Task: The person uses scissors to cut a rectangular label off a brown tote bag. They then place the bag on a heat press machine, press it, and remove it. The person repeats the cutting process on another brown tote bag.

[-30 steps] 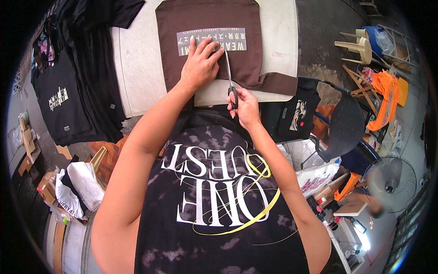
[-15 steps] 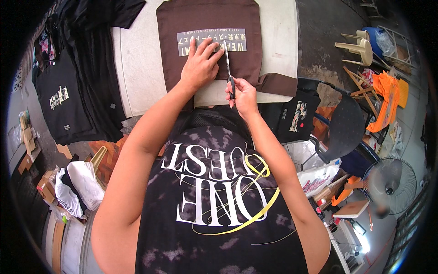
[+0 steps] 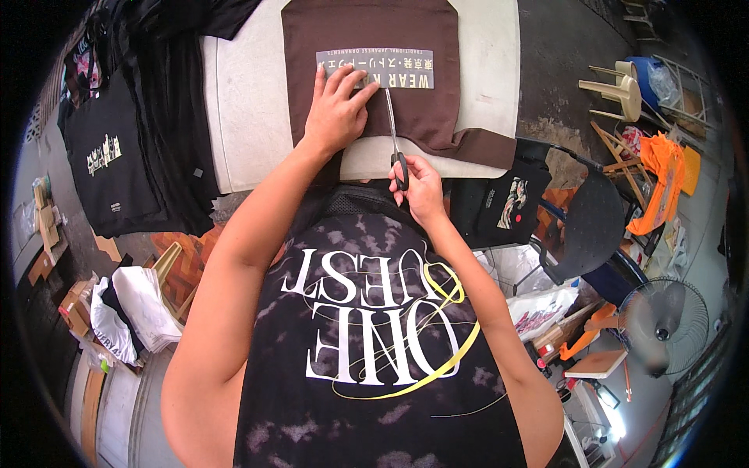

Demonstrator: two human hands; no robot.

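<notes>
A brown cloth piece [image 3: 413, 113], apparently a bag, lies on a pale board [image 3: 242, 101], with a folded flap at lower right. On it is a rectangular translucent sheet [image 3: 413, 66] with pale lettering. My left hand [image 3: 335, 117] rests over the sheet's left part, fingers spread on it and hiding some lettering. My right hand [image 3: 420, 195] grips black-handled scissors [image 3: 392, 125] below the board's front edge, blades pointing away from me, their tips at the sheet's near edge just right of my left fingers.
Black garments [image 3: 117, 164] hang over the left side. At right are a black chair [image 3: 585, 218], cream plastic stools [image 3: 620, 97], orange fabric [image 3: 655, 187] and a standing fan [image 3: 663, 327]. White bundles [image 3: 144, 312] and cardboard sit at lower left.
The scissor tips have drawn back toward me, from over the sheet to its near edge. My left hand has shifted left along the sheet, uncovering more lettering. The view has shifted slightly.
</notes>
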